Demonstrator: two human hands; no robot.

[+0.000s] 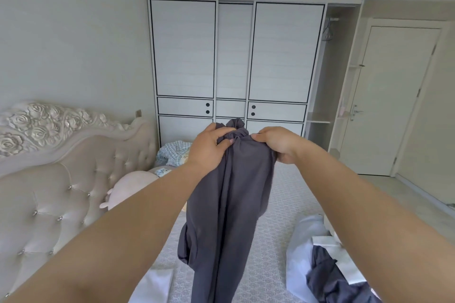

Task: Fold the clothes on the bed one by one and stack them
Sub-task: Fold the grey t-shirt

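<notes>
Gripped at its bunched top edge by the left hand [209, 146] and the right hand [275, 144], the dark grey garment [226, 204] is held hanging over the bed [283, 204]; soft, limp cloth is judged best held at its corners

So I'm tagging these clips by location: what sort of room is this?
A home bedroom, most likely: a bed with a tufted headboard, a white built-in wardrobe, and both hands holding up a grey garment for folding.
</notes>
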